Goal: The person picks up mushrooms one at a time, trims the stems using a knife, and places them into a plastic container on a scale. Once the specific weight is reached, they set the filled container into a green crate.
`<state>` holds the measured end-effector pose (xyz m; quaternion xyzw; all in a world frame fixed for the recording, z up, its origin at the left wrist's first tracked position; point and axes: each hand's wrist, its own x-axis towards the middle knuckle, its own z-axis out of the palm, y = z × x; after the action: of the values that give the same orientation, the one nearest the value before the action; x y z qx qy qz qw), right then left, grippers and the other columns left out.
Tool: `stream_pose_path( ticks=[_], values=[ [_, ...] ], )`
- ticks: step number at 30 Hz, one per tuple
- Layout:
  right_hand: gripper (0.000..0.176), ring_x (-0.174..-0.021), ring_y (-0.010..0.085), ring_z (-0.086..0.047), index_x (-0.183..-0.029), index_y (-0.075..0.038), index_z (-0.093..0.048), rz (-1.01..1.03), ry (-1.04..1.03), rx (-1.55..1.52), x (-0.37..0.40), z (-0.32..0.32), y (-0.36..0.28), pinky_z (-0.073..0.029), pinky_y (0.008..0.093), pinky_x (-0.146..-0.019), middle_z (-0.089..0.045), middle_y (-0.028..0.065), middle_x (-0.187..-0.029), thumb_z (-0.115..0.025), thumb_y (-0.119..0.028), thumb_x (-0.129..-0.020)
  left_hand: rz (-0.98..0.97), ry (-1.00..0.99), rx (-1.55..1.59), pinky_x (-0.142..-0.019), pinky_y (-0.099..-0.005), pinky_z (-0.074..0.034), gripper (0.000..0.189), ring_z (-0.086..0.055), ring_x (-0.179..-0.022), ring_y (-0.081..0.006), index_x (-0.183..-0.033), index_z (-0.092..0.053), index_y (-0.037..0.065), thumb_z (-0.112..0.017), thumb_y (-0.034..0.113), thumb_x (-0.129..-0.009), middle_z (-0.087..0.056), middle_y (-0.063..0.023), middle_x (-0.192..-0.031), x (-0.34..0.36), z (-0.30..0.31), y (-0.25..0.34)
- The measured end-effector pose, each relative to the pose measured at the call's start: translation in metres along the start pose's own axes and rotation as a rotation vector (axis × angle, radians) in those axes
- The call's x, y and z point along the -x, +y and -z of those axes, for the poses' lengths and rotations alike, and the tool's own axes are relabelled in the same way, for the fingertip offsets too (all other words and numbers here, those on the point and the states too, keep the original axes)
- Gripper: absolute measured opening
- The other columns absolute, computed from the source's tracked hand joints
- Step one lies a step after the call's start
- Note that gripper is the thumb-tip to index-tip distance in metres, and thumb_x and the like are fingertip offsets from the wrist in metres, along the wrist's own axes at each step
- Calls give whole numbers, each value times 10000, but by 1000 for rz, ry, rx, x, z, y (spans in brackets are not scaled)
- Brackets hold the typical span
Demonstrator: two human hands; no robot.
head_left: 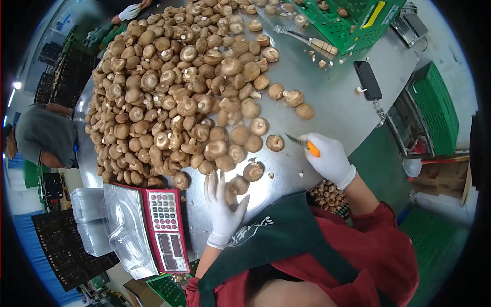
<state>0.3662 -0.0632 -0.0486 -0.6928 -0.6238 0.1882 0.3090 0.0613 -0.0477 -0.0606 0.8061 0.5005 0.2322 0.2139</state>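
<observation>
A large heap of brown mushrooms (169,97) covers much of the metal table (327,87). My left hand (224,204), in a white glove, is at the heap's near edge, its fingers spread and touching mushrooms (237,187) beside the thumb. Whether it grips one cannot be made out. My right hand (327,157), also gloved, is closed around the orange handle of a small knife (311,148). The blade points left, toward a single mushroom (274,143) lying on the table. Small cut bits lie near the table's front edge.
A red scale (166,225) with clear plastic trays stands at the lower left. A phone (367,80), a wooden-handled brush (323,46) and a green crate (353,25) are at the upper right. One person (45,133) is at the left; another person's gloved hand (130,12) is at the top.
</observation>
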Motion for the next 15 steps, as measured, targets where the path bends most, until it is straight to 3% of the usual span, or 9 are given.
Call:
stream_pose_path(
  ticks=[3,4,7,10,13,15],
  values=[
    [299,-894,335,-656,-1125,-71,-650,41,68,-12,-25,-3,-1,-531,371,-794,-662,131,-1001,-655,-51,-826,-91,-2,246,-1155,-554,-224,801,-238,-1417,-486,-1413,-430,33,-819,233,-742,-323,-257,-1496,-6,-19,1],
    [292,-891,330,-655,-1132,-74,-648,86,103,-44,-38,-7,-6,-529,370,-787,-652,127,-1013,-650,-69,-839,-132,-89,61,-1153,-571,-216,820,-203,-1424,-505,-1435,-412,44,-813,262,-753,-296,-262,-1509,-8,-23,7],
    [316,-893,322,-659,-1180,-93,-618,128,58,-72,-85,-29,-23,-533,381,-771,-621,120,-1069,-639,-173,-875,-194,-137,30,-1117,-603,-272,696,-203,-1395,-565,-1408,-443,61,-763,179,-801,-274,-268,-1515,-29,-27,22],
    [414,-884,356,-663,-1197,-119,-561,74,-51,145,-121,-61,-28,-541,454,-756,-597,114,-1151,-657,-335,-857,-185,-68,112,-1149,-578,-221,733,-206,-1423,-506,-1428,-434,57,-750,194,-781,-337,-235,-1498,-44,-33,32],
    [405,-869,368,-659,-1176,-113,-554,72,-134,148,-136,-62,-25,-530,471,-748,-622,125,-1076,-660,-331,-852,-269,-210,106,-1151,-573,-227,683,-231,-1413,-509,-1398,-481,66,-725,183,-771,-411,-206,-1459,-53,-23,34],
    [391,-880,367,-657,-1183,-112,-563,94,-167,123,-132,-53,-16,-528,465,-761,-639,135,-1033,-654,-311,-858,-289,-209,52,-1130,-542,-267,590,-308,-1386,-474,-1324,-574,118,-714,197,-756,-487,-131,-1414,-51,-17,37]
  ],
)
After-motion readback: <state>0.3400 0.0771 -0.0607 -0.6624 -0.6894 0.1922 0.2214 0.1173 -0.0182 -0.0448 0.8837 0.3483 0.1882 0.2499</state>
